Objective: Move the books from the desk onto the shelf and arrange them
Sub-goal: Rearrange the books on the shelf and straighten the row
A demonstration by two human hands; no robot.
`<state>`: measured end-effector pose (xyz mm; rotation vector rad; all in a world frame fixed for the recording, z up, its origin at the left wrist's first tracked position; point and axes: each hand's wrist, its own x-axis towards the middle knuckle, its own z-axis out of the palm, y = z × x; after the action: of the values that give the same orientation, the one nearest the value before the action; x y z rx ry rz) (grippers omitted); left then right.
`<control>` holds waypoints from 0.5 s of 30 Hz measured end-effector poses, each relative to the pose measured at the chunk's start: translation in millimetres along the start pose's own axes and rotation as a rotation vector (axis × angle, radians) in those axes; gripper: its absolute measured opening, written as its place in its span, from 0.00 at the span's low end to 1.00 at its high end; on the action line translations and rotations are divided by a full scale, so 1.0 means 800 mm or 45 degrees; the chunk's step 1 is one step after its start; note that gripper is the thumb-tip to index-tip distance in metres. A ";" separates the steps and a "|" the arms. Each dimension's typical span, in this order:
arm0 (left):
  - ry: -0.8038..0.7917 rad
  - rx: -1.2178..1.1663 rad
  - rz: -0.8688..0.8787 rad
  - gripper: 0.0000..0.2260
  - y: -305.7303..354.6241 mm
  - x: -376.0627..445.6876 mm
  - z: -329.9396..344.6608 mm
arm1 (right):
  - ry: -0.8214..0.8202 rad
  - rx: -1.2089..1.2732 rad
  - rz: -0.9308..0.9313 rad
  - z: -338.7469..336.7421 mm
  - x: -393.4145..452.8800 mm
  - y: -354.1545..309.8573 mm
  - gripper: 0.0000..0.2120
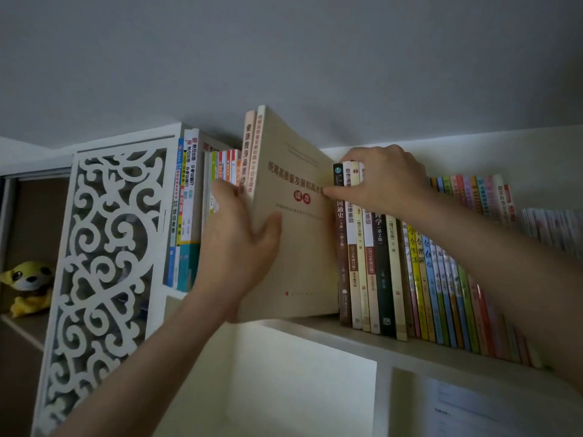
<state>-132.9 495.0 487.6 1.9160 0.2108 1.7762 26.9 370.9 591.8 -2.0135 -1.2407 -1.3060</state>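
Your left hand (243, 244) grips beige book (293, 222) on shelf (347, 334); your right hand (383, 179) pinches tops of upright books (372, 263) beside it

White shelf (347, 334) carries upright books: a tall beige pair (293, 216) at the middle, a leaning row of brown, black and bright spines (419, 279) to the right, blue-and-white spines (184, 209) at the left end.

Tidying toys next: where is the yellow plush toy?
Head view, far left: the yellow plush toy sits in the open compartment beside the white carved panel.
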 end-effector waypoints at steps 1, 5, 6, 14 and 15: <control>-0.006 0.000 0.005 0.18 0.002 0.005 0.005 | -0.013 0.000 -0.004 -0.001 -0.001 -0.001 0.21; 0.009 -0.062 -0.031 0.19 0.004 0.010 0.031 | -0.063 0.016 -0.017 -0.003 0.000 0.000 0.22; 0.026 -0.063 -0.042 0.19 0.004 0.006 0.040 | -0.069 0.018 -0.024 -0.004 0.000 0.001 0.22; 0.262 -0.023 0.053 0.19 -0.019 -0.030 0.122 | -0.136 0.080 -0.050 -0.003 0.004 0.010 0.18; 0.301 0.025 0.076 0.19 -0.021 -0.028 0.130 | -0.118 0.073 -0.054 -0.002 0.005 0.011 0.18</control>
<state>-31.5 472.0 458.6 1.7386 0.2568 2.0473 34.1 367.2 596.8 -2.0380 -1.3538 -1.1948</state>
